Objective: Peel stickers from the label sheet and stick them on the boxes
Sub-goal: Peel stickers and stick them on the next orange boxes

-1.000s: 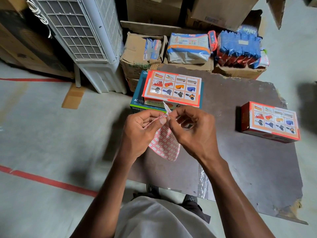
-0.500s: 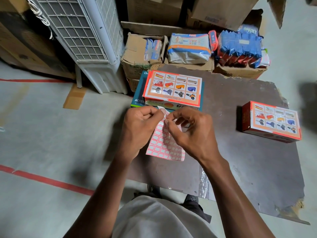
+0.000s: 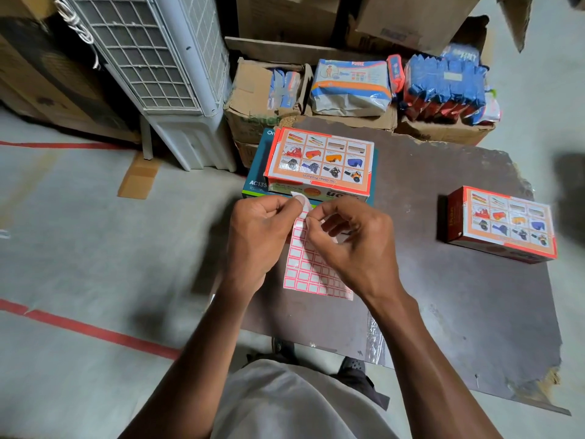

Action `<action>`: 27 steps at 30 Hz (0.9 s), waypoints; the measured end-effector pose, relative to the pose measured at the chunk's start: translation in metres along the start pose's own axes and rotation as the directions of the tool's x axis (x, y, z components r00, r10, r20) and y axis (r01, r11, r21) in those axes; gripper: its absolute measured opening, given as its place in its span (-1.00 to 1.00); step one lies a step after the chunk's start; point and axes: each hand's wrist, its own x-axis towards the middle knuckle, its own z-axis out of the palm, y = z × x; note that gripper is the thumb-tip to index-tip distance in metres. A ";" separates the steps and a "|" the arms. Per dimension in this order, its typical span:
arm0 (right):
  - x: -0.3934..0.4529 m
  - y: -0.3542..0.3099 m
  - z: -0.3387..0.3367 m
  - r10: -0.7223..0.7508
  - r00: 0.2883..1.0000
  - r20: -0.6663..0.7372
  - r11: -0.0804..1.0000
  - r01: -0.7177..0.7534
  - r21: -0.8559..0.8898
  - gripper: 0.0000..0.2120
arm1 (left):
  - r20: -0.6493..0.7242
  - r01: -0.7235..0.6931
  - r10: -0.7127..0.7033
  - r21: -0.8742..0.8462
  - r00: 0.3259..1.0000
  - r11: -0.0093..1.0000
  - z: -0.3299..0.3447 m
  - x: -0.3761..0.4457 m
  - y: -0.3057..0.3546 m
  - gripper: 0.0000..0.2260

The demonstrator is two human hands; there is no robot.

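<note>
Label sheet (image 3: 308, 270), white stickers with red borders, is hanging over the board's centre, top corner curling. Orange-bordered box (image 3: 321, 160) is lying flat at its 12 o'clock atop a teal box (image 3: 254, 185); matching box (image 3: 501, 224) is sitting at 3 o'clock.

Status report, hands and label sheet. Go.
Left hand and right hand both pinching label sheet at its top edge, above the board. Nearest box just beyond. Nothing in the way.
</note>
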 end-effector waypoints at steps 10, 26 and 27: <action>0.004 0.000 -0.009 0.062 0.994 -0.091 0.992 -0.051 0.115 -0.90 | 0.304 0.059 0.015 -0.233 0.953 0.971 -0.010 0.001 -0.007 -0.79; 0.010 0.007 -0.013 -0.113 0.988 -0.101 0.992 0.108 -0.063 -0.87 | 0.186 0.065 -0.001 -0.340 0.983 0.938 -0.001 0.003 -0.007 -0.80; 0.011 0.008 -0.013 -0.115 0.989 -0.098 0.992 0.108 -0.067 -0.85 | 0.183 0.072 -0.008 -0.345 0.983 0.936 -0.001 0.004 -0.007 -0.78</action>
